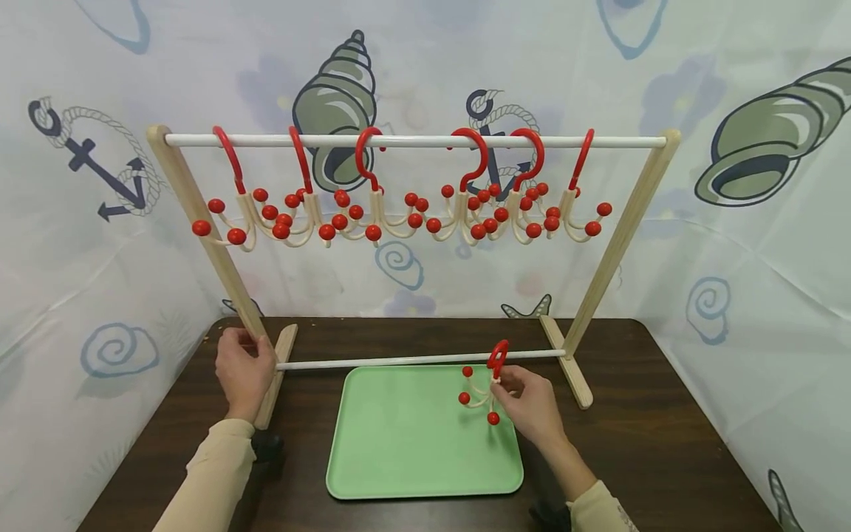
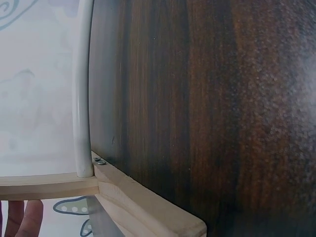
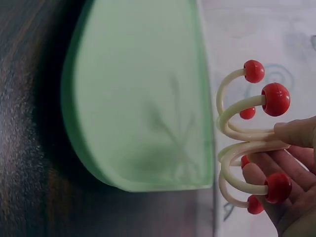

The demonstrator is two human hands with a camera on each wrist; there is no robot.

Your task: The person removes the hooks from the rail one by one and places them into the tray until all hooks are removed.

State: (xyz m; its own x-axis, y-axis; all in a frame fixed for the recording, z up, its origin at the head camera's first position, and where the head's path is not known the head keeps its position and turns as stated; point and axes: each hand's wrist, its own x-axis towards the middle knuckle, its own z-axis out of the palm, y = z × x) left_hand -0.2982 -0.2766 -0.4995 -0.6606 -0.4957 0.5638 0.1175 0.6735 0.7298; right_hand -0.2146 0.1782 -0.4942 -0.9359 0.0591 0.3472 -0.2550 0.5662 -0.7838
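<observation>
My right hand [image 1: 532,406] pinches a hanger [image 1: 497,360] by its beige stem, over the right side of a green tray [image 1: 405,436]. The hanger has a red hook on top and several curved arms tipped with red balls. In the right wrist view, thumb and fingers close on the hanger's stem [image 3: 256,138], its ball-tipped arms pointing back around it. At the foot of the rack's left wooden post [image 1: 229,277], my left hand [image 1: 246,373] grips the post. Some left fingers [image 2: 30,219] show behind that post in the left wrist view.
Several similar hangers hang by red hooks from the rack's white top bar [image 1: 412,140]. A white lower bar [image 1: 425,360] runs just behind the tray. The right wooden post [image 1: 618,244] stands on a foot [image 1: 575,377]. Everything rests on a dark wood table [image 1: 665,443] before a patterned cloth.
</observation>
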